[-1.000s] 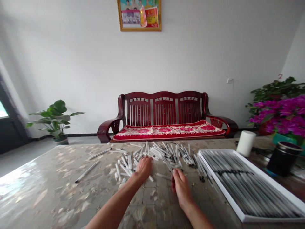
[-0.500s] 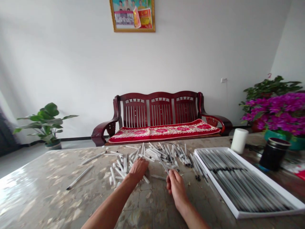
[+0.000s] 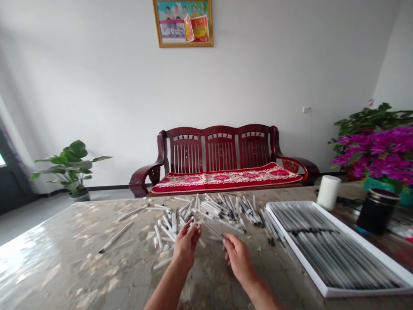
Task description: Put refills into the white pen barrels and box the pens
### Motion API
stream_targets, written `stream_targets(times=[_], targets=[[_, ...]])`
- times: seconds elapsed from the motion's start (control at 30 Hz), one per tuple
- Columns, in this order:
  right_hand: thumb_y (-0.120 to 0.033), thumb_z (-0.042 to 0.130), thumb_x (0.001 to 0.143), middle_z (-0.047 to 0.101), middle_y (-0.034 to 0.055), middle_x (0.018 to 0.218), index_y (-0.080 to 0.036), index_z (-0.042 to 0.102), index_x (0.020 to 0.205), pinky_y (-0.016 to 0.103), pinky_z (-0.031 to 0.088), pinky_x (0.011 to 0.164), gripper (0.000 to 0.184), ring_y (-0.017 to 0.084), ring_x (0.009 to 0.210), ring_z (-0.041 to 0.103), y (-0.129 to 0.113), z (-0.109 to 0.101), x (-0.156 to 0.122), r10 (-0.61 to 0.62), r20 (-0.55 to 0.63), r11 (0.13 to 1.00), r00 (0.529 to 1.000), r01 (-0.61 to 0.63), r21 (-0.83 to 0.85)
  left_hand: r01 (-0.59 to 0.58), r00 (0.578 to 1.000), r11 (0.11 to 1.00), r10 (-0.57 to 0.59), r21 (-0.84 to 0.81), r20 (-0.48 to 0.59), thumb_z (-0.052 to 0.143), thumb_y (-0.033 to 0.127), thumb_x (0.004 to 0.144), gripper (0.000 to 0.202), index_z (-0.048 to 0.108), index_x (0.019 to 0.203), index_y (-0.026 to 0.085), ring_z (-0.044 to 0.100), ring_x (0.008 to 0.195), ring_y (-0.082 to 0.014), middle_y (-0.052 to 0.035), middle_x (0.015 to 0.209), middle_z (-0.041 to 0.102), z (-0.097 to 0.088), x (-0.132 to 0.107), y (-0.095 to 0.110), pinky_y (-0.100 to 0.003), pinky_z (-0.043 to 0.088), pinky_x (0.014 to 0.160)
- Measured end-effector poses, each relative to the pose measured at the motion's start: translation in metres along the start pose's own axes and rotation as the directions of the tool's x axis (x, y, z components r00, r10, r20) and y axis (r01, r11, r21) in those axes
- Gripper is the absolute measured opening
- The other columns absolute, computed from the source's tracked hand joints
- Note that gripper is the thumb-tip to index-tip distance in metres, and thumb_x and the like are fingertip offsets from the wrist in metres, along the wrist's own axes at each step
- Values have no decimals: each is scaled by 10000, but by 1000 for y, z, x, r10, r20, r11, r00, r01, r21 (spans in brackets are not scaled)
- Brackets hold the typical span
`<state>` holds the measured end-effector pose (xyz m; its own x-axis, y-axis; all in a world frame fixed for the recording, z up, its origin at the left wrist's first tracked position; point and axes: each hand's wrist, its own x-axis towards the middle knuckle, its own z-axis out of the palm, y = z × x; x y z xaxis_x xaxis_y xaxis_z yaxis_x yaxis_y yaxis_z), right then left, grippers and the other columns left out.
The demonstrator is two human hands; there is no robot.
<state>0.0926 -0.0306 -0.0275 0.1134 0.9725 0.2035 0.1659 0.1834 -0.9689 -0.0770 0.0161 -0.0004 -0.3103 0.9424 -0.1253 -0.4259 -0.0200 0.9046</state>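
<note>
My right hand (image 3: 238, 255) is closed around one end of a slim grey pen (image 3: 213, 229), which points up and to the left. My left hand (image 3: 187, 242) is closed, its fingertips pinching a small white piece that looks like a pen cap (image 3: 193, 223). The pen's far end is near the left fingers; I cannot tell whether they touch. Beyond both hands lies a loose pile of white pen caps (image 3: 174, 221) and pens. One white cap (image 3: 163, 263) rests beside my left wrist.
Right of the hands, a white tray (image 3: 300, 262) holds rows of pens. Two loose pens (image 3: 115, 237) lie on the left of the patterned table (image 3: 80, 267). A white cylinder (image 3: 328, 192), a black cup (image 3: 377, 211) and purple flowers (image 3: 383, 150) stand at the right.
My left hand has lifted back from the pile with a small white piece in its fingers. The pen in my right hand has tilted further left. The view has shifted slightly.
</note>
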Motion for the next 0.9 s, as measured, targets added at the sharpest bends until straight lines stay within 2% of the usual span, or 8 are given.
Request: stream_targets(times=[0.03, 0.1, 0.23, 0.3, 0.63, 0.8, 0.9], targets=[[-541, 540, 842, 662, 39, 654, -197, 741, 964, 254, 442, 443, 417, 167, 514, 586, -1, -1, -1, -39, 2, 998, 999, 39, -52, 74, 997, 984, -78, -162, -18, 600, 80, 860, 136, 623, 940, 188, 717, 707, -110, -30, 786, 716, -2, -3, -1, -224, 579, 722], [-474, 538, 864, 700, 59, 696, -216, 754, 964, 283, 502, 544, 351, 199, 603, 636, -3, -3, -3, -118, 13, 982, 993, 119, -148, 133, 989, 949, -147, -287, -26, 576, 61, 877, 138, 627, 892, 189, 711, 690, -88, -22, 779, 715, -4, -7, -1, -198, 579, 717], [-362, 522, 891, 758, 94, 887, -239, 762, 981, 350, 538, 774, 285, 253, 831, 696, -3, -7, -3, -226, 41, 938, 973, 228, -261, 155, 986, 947, -168, -282, -23, 594, 87, 886, 118, 632, 883, 198, 717, 699, -88, -22, 810, 733, -4, -10, -1, -184, 580, 684], [-323, 516, 897, 761, 103, 966, -237, 760, 997, 361, 528, 833, 277, 261, 908, 699, -1, -9, -3, -249, 49, 925, 967, 253, -283, 164, 984, 942, -177, -292, -17, 600, 89, 885, 109, 629, 883, 194, 717, 681, -90, -20, 788, 731, -2, -10, -1, -181, 580, 657], [-252, 504, 892, 753, 91, 989, -254, 749, 1035, 357, 518, 834, 284, 257, 928, 694, 1, -7, -2, -274, 79, 884, 958, 283, -372, 186, 982, 930, -186, -317, 29, 630, 59, 850, 119, 641, 888, 171, 723, 670, -107, -7, 720, 717, 0, -18, -4, -202, 588, 642], [-286, 501, 893, 743, 95, 979, -265, 749, 1025, 345, 503, 820, 282, 252, 902, 678, -5, -11, -4, -287, 65, 864, 956, 287, -415, 134, 991, 962, -124, -237, 55, 767, 143, 741, 188, 655, 888, 179, 726, 697, -134, -3, 721, 722, 1, -18, -11, -235, 592, 675], [-323, 513, 879, 747, 107, 932, -243, 750, 967, 342, 502, 786, 266, 260, 880, 679, -8, -12, -6, -258, 36, 891, 966, 252, -378, 122, 990, 970, -103, -208, 98, 834, 209, 665, 296, 666, 906, 173, 720, 708, -143, -16, 739, 732, 1, -20, -12, -240, 582, 682]])
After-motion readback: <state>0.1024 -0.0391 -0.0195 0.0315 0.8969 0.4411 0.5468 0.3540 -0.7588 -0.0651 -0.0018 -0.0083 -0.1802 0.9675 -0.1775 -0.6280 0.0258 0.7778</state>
